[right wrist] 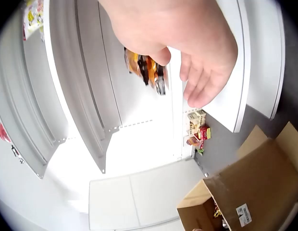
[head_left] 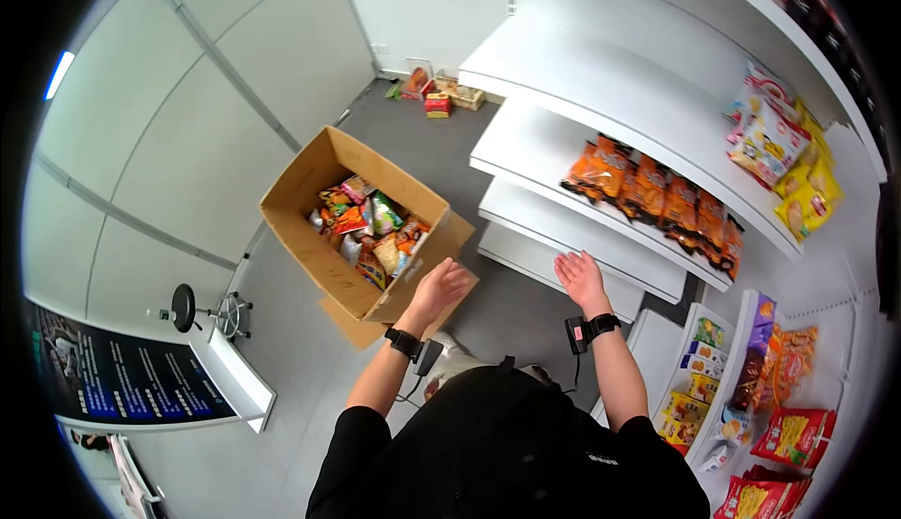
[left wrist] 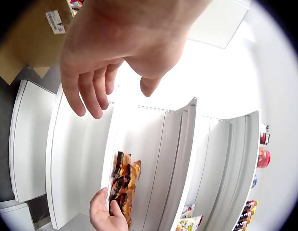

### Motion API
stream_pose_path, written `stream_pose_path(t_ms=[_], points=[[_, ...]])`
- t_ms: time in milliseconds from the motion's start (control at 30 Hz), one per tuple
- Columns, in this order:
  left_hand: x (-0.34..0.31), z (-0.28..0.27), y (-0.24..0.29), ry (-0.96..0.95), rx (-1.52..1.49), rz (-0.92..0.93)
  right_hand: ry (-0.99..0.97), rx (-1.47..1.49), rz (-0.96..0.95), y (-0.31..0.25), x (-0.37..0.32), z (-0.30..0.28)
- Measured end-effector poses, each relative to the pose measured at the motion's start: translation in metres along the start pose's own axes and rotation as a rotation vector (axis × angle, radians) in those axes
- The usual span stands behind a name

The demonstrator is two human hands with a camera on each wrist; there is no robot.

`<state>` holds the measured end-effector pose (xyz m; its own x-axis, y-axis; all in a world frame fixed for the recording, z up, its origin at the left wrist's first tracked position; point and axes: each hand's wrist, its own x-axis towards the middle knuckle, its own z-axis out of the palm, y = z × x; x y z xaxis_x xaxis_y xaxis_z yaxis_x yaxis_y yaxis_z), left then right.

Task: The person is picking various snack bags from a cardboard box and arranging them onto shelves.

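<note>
Both hands hang in the air with nothing in them. My left hand [head_left: 441, 291] is over the near right edge of an open cardboard box [head_left: 328, 270] in the head view. Inside that box lies a heap of mixed snack packets [head_left: 375, 223]. Fingers hang loosely and the thumb is apart on this hand [left wrist: 125, 43] in the left wrist view. My right hand [head_left: 581, 280], palm turned inward and fingers extended, is in front of the lower white shelves. Nearest above it, a row of orange snack bags [head_left: 648, 190] stands on a shelf.
White shelves [head_left: 582, 64] rise ahead; snack bags [head_left: 774, 144] lie at the right of an upper one. Small packages [head_left: 437, 104] sit on the floor by the wall. A stocked side rack [head_left: 741, 359] is at right, a black stool [head_left: 184, 308] and a dark sign [head_left: 122, 369] at left.
</note>
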<state>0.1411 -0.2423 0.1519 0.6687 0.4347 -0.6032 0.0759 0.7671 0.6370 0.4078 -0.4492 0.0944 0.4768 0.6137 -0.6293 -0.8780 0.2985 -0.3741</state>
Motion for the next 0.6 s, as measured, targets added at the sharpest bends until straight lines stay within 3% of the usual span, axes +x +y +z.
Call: stream_pose_path(t_ms=[367, 600], points=[[0.002, -0.172, 0.077, 0.162, -0.280, 0.035, -0.102, -0.144, 0.158, 0.141, 0.078, 0.154], [-0.005, -0.239, 0.105, 0.295, -0.338, 0.021, -0.068, -0.240, 0.187, 0.193, 0.113, 0.222]])
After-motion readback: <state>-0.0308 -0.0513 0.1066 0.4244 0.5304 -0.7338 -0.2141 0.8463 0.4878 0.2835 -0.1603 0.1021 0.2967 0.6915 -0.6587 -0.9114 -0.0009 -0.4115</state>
